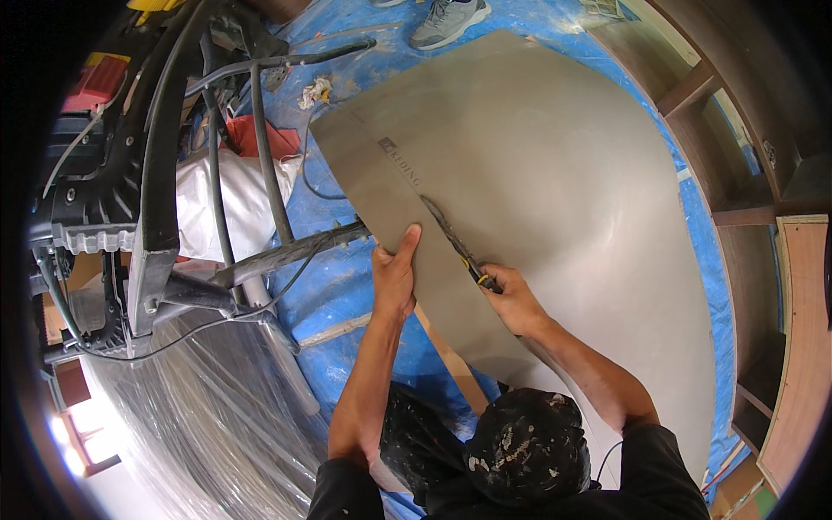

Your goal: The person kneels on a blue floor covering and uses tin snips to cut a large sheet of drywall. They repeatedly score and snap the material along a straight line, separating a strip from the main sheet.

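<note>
A large, smooth grey-brown sheet (555, 156) spreads out before me, its surface bowed and shiny. My right hand (516, 302) is closed around the handle of long dark shears (451, 232) with yellow on the grip. Their blades point away and to the left, lying along a straight line in the sheet; a cut runs back from them toward me. At the near left edge my left hand (396, 276) grips the strip beside the cut, thumb on top and the other fingers hidden underneath. A pale wooden strip (451, 360) shows below the sheet.
Blue floor covering (329, 299) lies under everything. On the left stand a black metal frame (160, 173) with a trailing cable, a white bag (247, 204) and clear plastic film (199, 399). Brown wooden shelving (737, 186) borders the right. A person's grey shoe (449, 22) is beyond the sheet.
</note>
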`<state>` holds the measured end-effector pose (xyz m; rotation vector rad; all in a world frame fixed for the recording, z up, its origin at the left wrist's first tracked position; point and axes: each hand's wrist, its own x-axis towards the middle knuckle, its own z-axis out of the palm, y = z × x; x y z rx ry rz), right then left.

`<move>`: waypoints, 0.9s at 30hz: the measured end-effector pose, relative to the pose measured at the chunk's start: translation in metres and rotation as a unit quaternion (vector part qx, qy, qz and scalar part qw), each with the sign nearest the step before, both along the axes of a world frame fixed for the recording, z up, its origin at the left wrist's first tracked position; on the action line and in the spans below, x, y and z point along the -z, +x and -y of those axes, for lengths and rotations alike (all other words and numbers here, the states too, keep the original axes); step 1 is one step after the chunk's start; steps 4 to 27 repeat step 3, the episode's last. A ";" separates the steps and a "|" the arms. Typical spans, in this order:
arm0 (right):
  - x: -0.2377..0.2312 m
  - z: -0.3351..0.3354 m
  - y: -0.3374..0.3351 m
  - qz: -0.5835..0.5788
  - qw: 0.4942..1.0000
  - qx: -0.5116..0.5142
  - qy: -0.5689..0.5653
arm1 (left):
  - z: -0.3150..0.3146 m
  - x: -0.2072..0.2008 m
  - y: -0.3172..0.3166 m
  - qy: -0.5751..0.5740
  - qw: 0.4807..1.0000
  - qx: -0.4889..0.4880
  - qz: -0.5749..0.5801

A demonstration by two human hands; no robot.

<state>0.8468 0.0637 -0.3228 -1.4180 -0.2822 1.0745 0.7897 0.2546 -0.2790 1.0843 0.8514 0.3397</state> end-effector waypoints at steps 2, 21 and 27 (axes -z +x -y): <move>0.004 -0.001 -0.002 -0.003 1.000 0.010 0.000 | -0.002 0.000 -0.002 -0.002 1.000 0.006 -0.019; 0.006 -0.001 -0.002 -0.011 1.000 0.007 -0.014 | -0.004 -0.001 -0.003 -0.009 0.999 0.009 -0.033; 0.006 -0.001 -0.002 -0.011 1.000 0.007 -0.014 | -0.004 -0.001 -0.003 -0.009 0.999 0.009 -0.033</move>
